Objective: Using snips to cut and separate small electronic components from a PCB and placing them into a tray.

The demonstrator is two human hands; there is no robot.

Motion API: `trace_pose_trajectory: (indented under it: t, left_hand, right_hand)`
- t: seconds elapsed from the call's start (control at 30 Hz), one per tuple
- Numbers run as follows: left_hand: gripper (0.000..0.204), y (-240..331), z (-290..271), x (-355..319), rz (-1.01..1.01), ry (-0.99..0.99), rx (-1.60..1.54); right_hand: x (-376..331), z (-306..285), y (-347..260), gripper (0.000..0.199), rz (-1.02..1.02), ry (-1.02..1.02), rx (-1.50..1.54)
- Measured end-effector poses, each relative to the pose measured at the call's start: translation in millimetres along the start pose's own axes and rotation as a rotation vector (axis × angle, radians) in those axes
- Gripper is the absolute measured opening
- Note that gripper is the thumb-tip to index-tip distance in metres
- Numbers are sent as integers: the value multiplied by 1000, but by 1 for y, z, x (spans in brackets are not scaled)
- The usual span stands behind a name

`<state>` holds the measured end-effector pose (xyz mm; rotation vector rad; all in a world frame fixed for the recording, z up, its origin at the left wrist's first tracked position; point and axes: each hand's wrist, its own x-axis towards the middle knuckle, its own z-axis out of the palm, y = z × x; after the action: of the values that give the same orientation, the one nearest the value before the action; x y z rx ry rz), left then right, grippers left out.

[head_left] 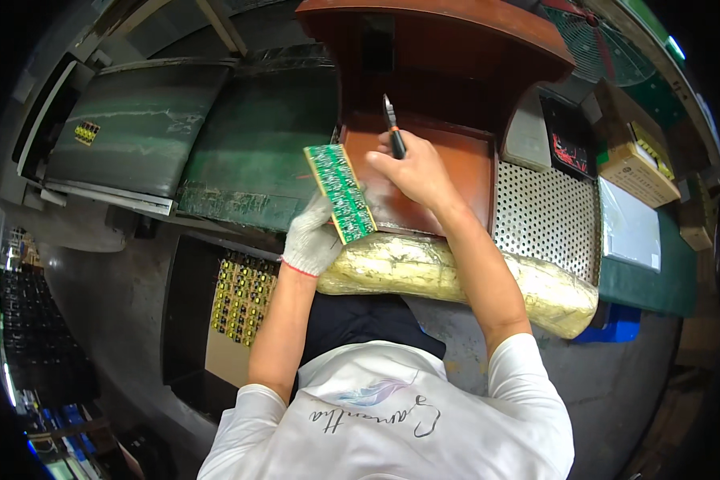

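Presently, my left hand [312, 236], in a white knitted glove with a red cuff edge, is closed around a long green circuit board [341, 194]. The board stands in the air before me, slanting, with its far end more to the left and its dotted face turned to my eyes. Some of my left fingers are hidden behind it, so I cannot tell how they are placed. My right hand [420, 168] wears no glove and is folded around the dark handle of the pliers [393, 132], which have an orange part too. Their tip points away from me, and it is apart from the board; whether the jaws are parted, I cannot tell.

Under my right hand lies the floor of a red-brown hooded tray [465, 184]. Nearer to my body, a yellow wrapped roll [408, 264] runs along its front edge. To the right is a perforated metal plate [544, 208]; to the left, a green belt [256, 132]. Lower on the left, a black crate [185, 308] contains boards with yellow parts [241, 304].
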<state>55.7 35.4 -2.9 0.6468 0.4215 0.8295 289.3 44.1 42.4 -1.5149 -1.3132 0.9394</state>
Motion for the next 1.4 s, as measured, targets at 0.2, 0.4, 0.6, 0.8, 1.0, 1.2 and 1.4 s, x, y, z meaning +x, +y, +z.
trace_pose_trajectory:
  t: [0.2, 0.4, 0.6, 0.8, 1.0, 1.2, 1.4]
  left_hand:
    - [73, -18, -22, -37, 155, 57, -307]
    - [71, -27, -38, -39, 177, 37, -324]
    - [68, -28, -41, -40, 154, 18, -368]
    - [66, -29, -45, -40, 167, -14, -345]
    - [65, -28, -44, -41, 143, 13, -396]
    - [63, -27, -43, -41, 147, 3, -359]
    - [50, -19, -23, -42, 182, 35, -322]
  right_hand:
    - [-39, -13, -4, 32, -199, -53, -317]
    - [-72, -9, 8, 26, -466, -266, -615]
    - [-87, -7, 7, 26, -371, -345, -761]
    - [-92, -7, -1, 28, -367, -354, -878]
    - [-94, -8, -2, 28, -351, -351, -917]
    - [-92, -5, 3, 29, -321, -390, -909]
    - [-94, -1, 6, 27, -345, -355, -818]
